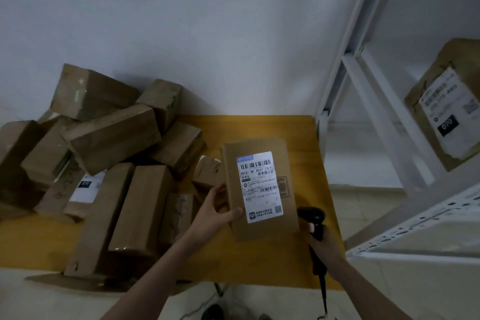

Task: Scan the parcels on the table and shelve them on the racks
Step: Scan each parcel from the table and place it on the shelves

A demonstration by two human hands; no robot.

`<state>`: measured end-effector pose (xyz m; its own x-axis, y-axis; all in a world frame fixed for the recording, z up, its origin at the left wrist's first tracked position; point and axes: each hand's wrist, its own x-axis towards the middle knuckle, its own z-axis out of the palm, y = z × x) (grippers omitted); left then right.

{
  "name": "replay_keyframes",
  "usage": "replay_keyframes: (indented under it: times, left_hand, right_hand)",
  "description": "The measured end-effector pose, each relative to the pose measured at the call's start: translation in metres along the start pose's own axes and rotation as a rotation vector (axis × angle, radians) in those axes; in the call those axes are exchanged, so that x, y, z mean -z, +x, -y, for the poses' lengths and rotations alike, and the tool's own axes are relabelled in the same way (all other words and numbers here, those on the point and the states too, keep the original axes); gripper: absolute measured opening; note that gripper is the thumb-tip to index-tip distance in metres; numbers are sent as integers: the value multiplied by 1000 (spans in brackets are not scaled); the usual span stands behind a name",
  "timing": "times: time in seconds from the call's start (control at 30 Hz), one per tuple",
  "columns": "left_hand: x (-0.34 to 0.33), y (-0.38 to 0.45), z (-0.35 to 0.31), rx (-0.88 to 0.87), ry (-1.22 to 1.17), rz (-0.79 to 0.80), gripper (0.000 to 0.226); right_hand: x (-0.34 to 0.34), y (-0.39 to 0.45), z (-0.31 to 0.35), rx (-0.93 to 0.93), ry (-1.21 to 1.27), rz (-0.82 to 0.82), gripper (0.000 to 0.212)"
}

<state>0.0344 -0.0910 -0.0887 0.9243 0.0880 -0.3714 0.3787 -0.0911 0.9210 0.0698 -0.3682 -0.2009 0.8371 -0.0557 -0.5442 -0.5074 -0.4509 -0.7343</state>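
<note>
My left hand (217, 209) grips a flat cardboard parcel (288, 218) by its left edge, thumb on top, holding it above the yellow table (259, 125). The parcel's white shipping label (259, 187) with barcodes faces up toward me. My right hand (326, 244) holds a black barcode scanner (313, 218) just right of the parcel's lower corner, its cable hanging down below my wrist. A pile of several brown cardboard parcels (111, 135) covers the table's left half.
A white metal rack (368, 101) stands to the right of the table. One labelled parcel (446, 106) lies on its upper shelf at far right; a lower shelf edge (415, 226) juts out near my right arm. A white wall is behind.
</note>
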Motion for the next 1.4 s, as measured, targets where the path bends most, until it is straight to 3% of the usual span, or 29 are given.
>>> replay_keyframes:
  times: [0.13,0.27,0.33,0.4,0.43,0.5,0.57,0.63,0.83,0.97,1.3,1.4]
  left_hand:
    - [-3,-9,-1,8,-8,-14,120]
    - [-8,-20,-3,17,-18,-6,113]
    - [-10,-28,-3,6,-27,8,109]
    - [-16,-39,-4,-13,-45,34,104]
    - [-20,-46,-5,-23,-59,54,103]
    - [-32,-64,-7,-37,-89,99,99]
    - [-48,-87,-9,-60,-80,142,80]
    - [-67,-113,-8,-91,-78,181,65]
    - [-137,-186,5,-132,-22,350,55]
    - [-188,-218,7,-137,39,493,66]
    - [-345,-256,-20,-195,131,758,38]
    - [-400,-264,-30,-187,165,848,56]
  right_hand:
    - [-11,19,-15,-30,-9,33,20]
    - [-13,24,-20,-60,-112,16,39]
    - [-8,14,-11,-42,-327,-160,64]
    - [7,-22,8,133,-278,-318,78]
    - [16,-45,16,267,-130,-292,72]
    - [34,-98,31,405,196,-59,59]
    - [46,-143,26,447,368,151,67]
    - [56,-179,7,493,416,202,79]
    - [97,-279,-60,478,548,-11,77]
    - [138,-334,-101,416,566,-143,74]
    - [247,-416,-182,338,678,-439,64]
    - [290,-426,-210,333,686,-434,66]
